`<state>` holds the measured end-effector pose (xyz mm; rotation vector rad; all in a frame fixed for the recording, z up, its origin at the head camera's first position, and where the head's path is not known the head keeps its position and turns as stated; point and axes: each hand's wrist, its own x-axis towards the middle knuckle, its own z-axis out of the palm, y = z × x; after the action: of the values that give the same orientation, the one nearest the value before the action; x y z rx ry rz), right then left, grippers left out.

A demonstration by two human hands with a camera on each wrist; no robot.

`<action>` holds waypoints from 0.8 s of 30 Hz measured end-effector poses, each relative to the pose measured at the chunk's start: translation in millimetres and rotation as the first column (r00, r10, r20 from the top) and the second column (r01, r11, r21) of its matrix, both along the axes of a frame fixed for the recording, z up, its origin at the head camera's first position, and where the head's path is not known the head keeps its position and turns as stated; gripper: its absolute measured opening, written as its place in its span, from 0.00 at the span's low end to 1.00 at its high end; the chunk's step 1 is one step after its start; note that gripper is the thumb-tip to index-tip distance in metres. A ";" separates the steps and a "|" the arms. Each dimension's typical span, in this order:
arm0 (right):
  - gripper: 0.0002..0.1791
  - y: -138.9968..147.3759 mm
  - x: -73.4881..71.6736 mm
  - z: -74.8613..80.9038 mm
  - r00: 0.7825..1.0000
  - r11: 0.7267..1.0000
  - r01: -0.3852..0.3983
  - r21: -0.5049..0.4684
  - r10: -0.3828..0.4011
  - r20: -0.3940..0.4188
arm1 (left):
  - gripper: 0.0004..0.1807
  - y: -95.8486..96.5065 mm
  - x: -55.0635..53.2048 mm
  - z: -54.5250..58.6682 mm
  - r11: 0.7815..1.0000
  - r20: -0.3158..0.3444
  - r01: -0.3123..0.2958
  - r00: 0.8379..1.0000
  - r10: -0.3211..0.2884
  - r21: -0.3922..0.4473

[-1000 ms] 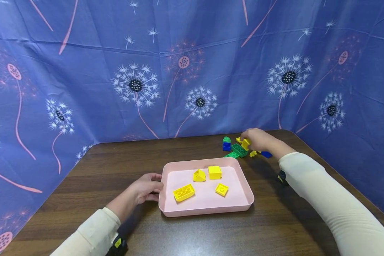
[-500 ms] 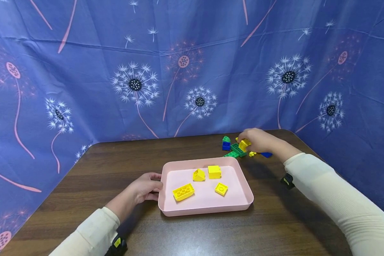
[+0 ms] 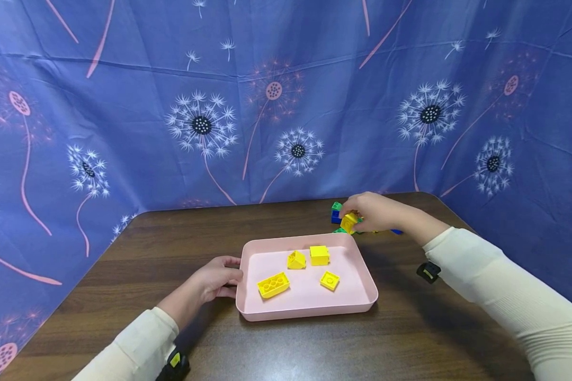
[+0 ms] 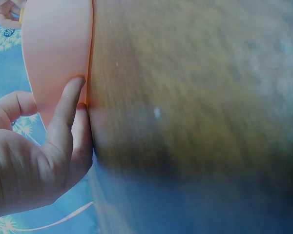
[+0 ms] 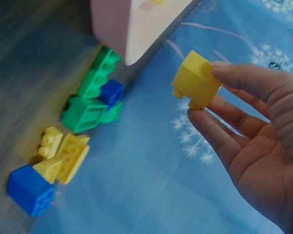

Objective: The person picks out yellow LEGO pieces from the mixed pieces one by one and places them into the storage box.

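In the head view my right hand is over the loose bricks at the back right. It pinches a yellow toy building brick between thumb and fingertips. My left hand rests against the left end of the pink tray, its fingers touching the outer wall in the left wrist view. Four-studded along its top, one long yellow brick lies in the tray. With it are a sloped yellow brick, a yellow block and a small flat yellow brick.
Beyond the tray, loose bricks lie on the dark wooden table: a blue one, a green one and several yellow ones. A blue dandelion-print cloth hangs close behind the table's back edge.
My right hand has picked up the yellow brick from the pile and carried it left, toward the tray's back edge. The left hand and tray stay practically in place.
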<state>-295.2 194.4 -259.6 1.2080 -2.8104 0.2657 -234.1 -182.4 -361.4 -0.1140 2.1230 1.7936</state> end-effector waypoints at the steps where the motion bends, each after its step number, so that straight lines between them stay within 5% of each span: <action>1: 0.18 -2.1 1.1 1.1 1.000 1.000 -0.007 0.000 0.007 0.004 | 0.33 0.1 0.3 0.0 1.000 0.000 0.003 1.000 -0.003 0.003; 12: 0.18 -22.3 14.2 11.9 0.994 0.995 -0.102 -0.009 0.103 0.033 | 0.32 -0.6 -0.4 0.7 1.000 0.001 0.000 1.000 0.000 -0.002; 24: 0.17 -51.4 27.8 6.8 0.970 0.972 -0.235 0.034 0.232 0.075 | 0.32 0.6 1.0 1.4 1.000 0.006 -0.002 1.000 0.002 -0.008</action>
<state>-267.5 143.0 -252.8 1.5716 -2.7432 0.2678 -233.1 -181.8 -360.0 -0.1234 2.1273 1.7835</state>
